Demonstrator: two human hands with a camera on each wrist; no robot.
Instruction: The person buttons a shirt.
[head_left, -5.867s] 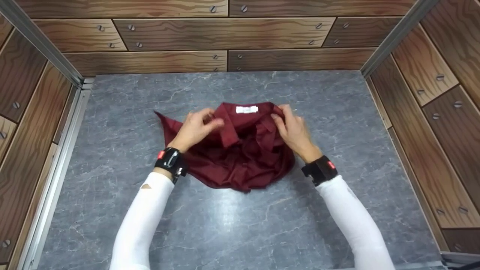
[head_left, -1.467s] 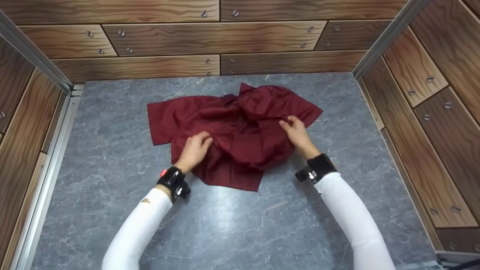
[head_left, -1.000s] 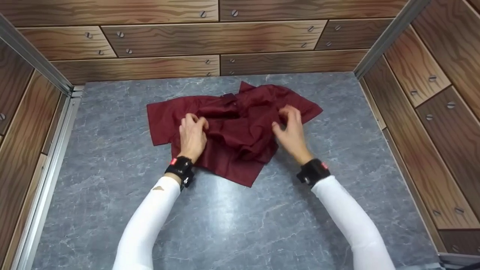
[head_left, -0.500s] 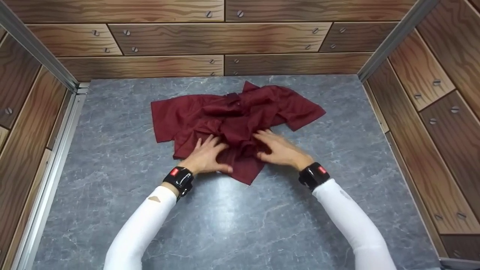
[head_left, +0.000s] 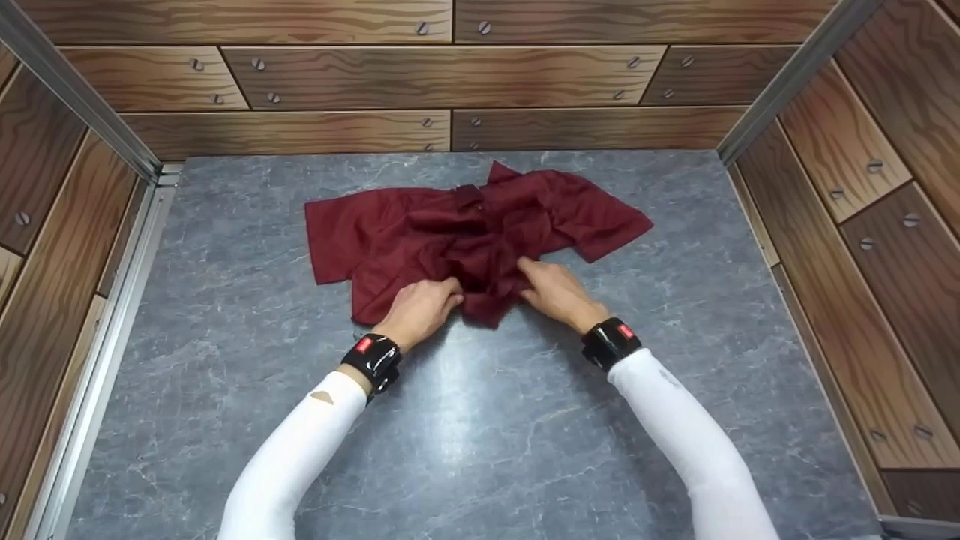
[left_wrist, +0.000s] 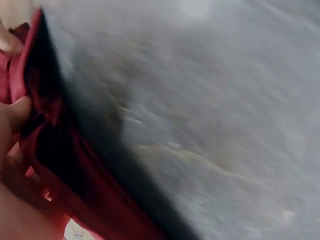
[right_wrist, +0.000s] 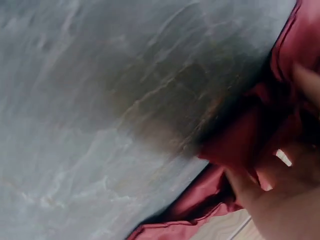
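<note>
A dark red short-sleeved shirt [head_left: 390,232] lies crumpled on the grey surface in the head view, its sleeves spread to the left and right. Its dark collar [head_left: 469,196] is at the far middle. At the near edge, my left hand [head_left: 421,309] pinches the cloth between thumb and fingers. The left wrist view has the thumb [left_wrist: 19,112] against a fold of the shirt [left_wrist: 107,202]. On the other side of the bunched middle, my right hand [head_left: 561,294] grips the near edge. In the right wrist view, its fingers are partly hidden by the red fabric [right_wrist: 235,142].
Wood-patterned panels [head_left: 435,75] wall the back and sides of the grey marbled surface [head_left: 480,450]. A metal rail [head_left: 112,337] runs along the left edge. Black bands with cameras sit on both wrists.
From beside the cloth with fingers spread, both hands have closed on its near edge. The shirt's near corner has drawn back and bunched up. Earlier, the collar and label faced up between the hands.
</note>
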